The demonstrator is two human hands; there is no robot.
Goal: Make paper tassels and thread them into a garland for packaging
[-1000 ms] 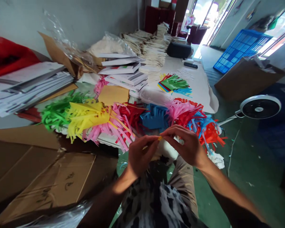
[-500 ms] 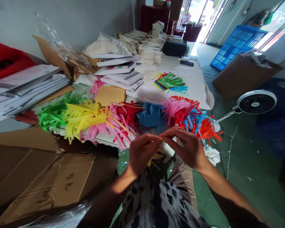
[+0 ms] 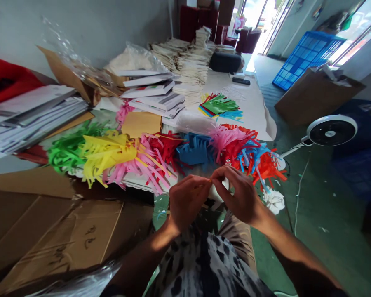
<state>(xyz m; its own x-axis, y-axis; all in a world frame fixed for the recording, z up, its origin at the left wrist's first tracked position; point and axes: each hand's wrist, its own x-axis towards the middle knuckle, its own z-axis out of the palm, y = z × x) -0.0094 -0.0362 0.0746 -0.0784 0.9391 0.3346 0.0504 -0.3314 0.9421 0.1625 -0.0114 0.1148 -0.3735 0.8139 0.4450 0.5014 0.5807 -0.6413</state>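
Note:
My left hand and my right hand meet fingertip to fingertip above my lap, at the near edge of the table. Both are closed in a pinch on a thin yellow paper strip, of which only a tiny bit shows between the fingers. Just beyond them lies a row of fringed paper: green, yellow, pink, blue, and to the right another pink and an orange-red bunch.
Flat fringed sheets lie farther back on the white tabletop. Envelopes and stacked papers fill the left side. A cardboard box stands at lower left. To the right are a fan and a blue crate.
The hands stay together with slight finger movement. Yellow strips seen below the left hand earlier are now mostly hidden. The view has shifted slightly.

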